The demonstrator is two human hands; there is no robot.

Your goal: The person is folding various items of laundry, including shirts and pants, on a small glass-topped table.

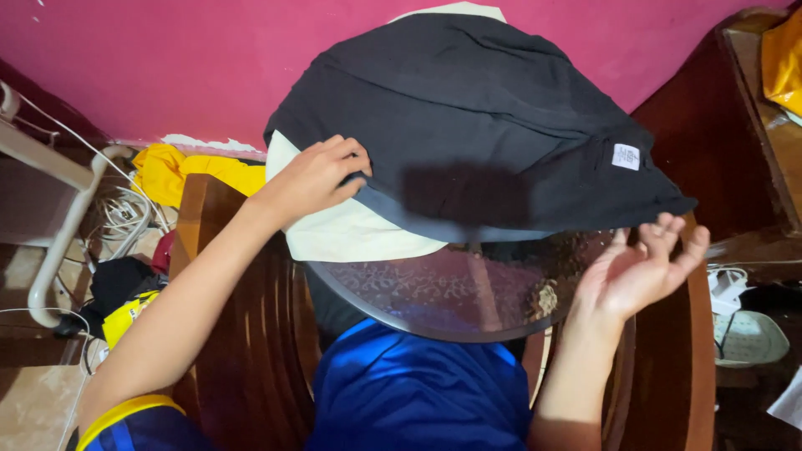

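Lying bunched, not yet flat, the black garment (476, 125) covers the glass desk (434, 292); left hand (322, 175) pinches its edge, right hand (647, 267) hangs open, empty, just below.

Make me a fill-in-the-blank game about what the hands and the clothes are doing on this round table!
1. The left hand pinches the edge of a ____ garment.
2. Under that garment lies a ____ cloth.
3. Both lie on a round ____ tabletop.
4. The right hand is ____, fingers spread, beside the garment's corner.

Missing words: black; cream; glass; open
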